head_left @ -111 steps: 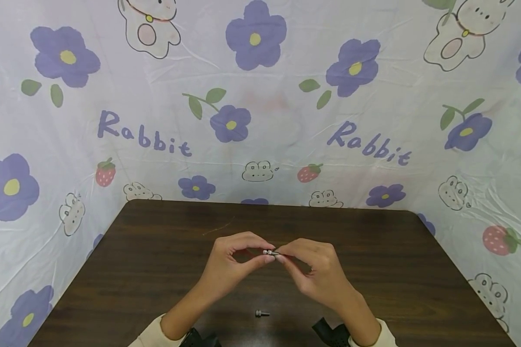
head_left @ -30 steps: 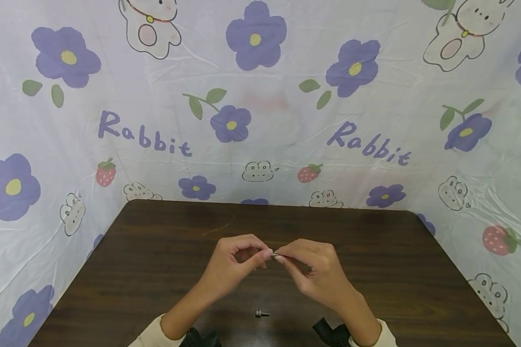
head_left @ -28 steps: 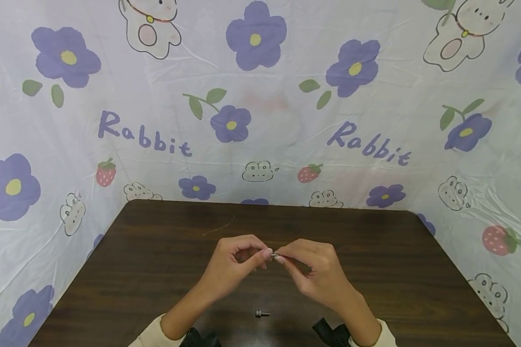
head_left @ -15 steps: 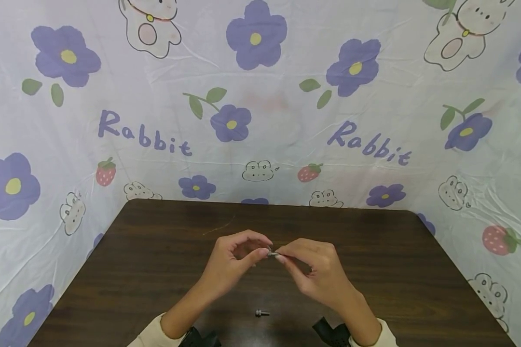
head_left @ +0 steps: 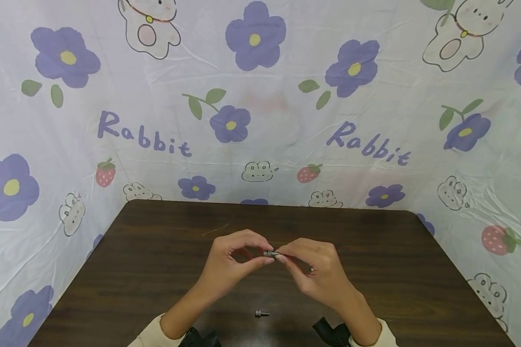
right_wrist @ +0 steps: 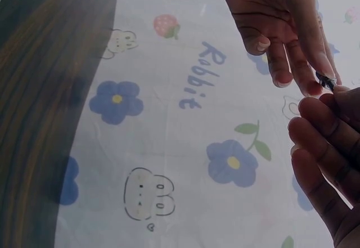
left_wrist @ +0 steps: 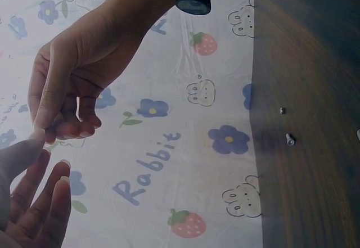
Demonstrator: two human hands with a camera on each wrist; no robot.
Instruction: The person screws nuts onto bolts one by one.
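A small metal bolt [head_left: 270, 253] is held level between both hands above the dark table, its head end toward the left. My left hand [head_left: 236, 253] has the tips of thumb and index finger at either side of the head end. My right hand [head_left: 319, 267] pinches the shank end between thumb and index finger. In the right wrist view, the dark bolt [right_wrist: 325, 81] shows between the two hands' fingertips. A second bolt [head_left: 262, 313], with a thick ribbed head end, lies on the table nearer the body.
Another small metal piece [left_wrist: 282, 111] lies on the table, beyond the loose bolt in the left wrist view. The brown wooden table [head_left: 156, 270] ends at a white printed cloth [head_left: 286, 144] behind and at the sides. Black straps [head_left: 332, 332] sit at the wrists.
A second ago the left thumb covered the bolt's head. Those left fingers have since parted and shifted along it, so the head shows again. The right hand and the loose bolt stay put.
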